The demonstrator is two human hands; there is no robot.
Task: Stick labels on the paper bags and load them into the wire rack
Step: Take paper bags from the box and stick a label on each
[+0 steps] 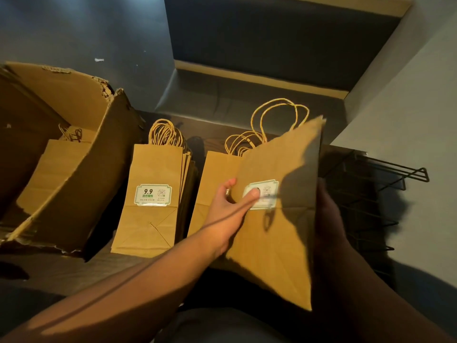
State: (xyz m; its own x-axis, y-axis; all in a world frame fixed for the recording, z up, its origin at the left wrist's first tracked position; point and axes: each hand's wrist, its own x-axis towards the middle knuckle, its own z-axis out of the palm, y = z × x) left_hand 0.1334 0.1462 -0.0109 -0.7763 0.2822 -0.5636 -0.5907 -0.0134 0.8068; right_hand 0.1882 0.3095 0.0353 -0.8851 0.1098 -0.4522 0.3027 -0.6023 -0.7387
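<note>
I hold a flat brown paper bag [279, 233] tilted up in front of me, its handles pointing away. My left hand [231, 206] grips its left edge, thumb pressing on a white and green label [265, 195] stuck on its face. My right hand [329, 214], in shadow, holds the bag's right edge from behind. A stack of labelled bags [148, 201] lies to the left. Under the held bag lies another stack of bags [212, 184]. The black wire rack [371, 194] stands at the right.
A torn cardboard box [74, 149] at the left holds more flat bags [57, 169]. Everything rests on a dark wooden table [74, 273]. Beyond it is a dark padded bench [247, 100], and a light wall [408, 95] rises behind the rack.
</note>
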